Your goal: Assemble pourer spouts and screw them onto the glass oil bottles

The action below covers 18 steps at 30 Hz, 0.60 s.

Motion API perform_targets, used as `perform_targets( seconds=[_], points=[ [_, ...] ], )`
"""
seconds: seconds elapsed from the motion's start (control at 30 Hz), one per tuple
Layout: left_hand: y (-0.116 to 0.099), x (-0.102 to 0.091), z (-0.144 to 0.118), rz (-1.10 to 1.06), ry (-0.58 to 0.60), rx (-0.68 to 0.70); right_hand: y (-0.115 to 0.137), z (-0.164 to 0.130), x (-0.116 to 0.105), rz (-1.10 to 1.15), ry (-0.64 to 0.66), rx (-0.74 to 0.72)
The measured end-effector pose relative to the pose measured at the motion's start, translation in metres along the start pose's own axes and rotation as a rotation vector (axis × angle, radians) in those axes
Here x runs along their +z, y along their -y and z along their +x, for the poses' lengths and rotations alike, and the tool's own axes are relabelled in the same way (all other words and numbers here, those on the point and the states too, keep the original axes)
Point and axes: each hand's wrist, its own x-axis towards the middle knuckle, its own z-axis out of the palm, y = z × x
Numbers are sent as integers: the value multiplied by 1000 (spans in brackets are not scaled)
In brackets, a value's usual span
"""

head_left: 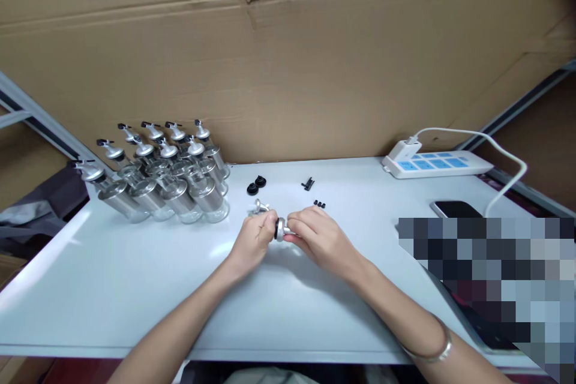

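Note:
Over the middle of the table, both hands hold one pourer spout (281, 230), a silver metal piece with a black part on its left side. My left hand (257, 234) is closed around the black end. From the other side, my right hand (317, 233) pinches the narrow metal tube, and its fingers hide the tip. Just behind my left hand lie silver metal pieces (259, 206), partly covered by it. Farther back are two black stoppers (256, 185). Small black lever pieces (308, 183) and several tiny black caps (319, 204) lie beyond my right hand.
Several glass bottles (177, 197) with steel sleeves and pourers stand grouped at the left. A white power strip (438, 163) with a plugged-in charger and cable sits at the back right, near a phone (456, 209). Cardboard (288, 72) walls the back; the right front is pixelated.

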Motion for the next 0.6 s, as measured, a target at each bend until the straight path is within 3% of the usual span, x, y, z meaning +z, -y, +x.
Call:
perform_targets(
  seconds=[0.1,0.2,0.37,0.5,0.6],
  points=[
    [2,-2,3,-145,164,-153,-3,1,-4,-154,23,-91],
    [7,-2,3,-147,155,-184,-3,3,-7,-207,32,-101],
    [7,1,1,100,-12,-35,-3,3,-7,-185,57,34],
    [4,0,0,254,-34,61,-3,3,-8,117,131,264],
    [7,-2,0,394,-94,242,-2,5,-9,324,196,437]
  ],
)
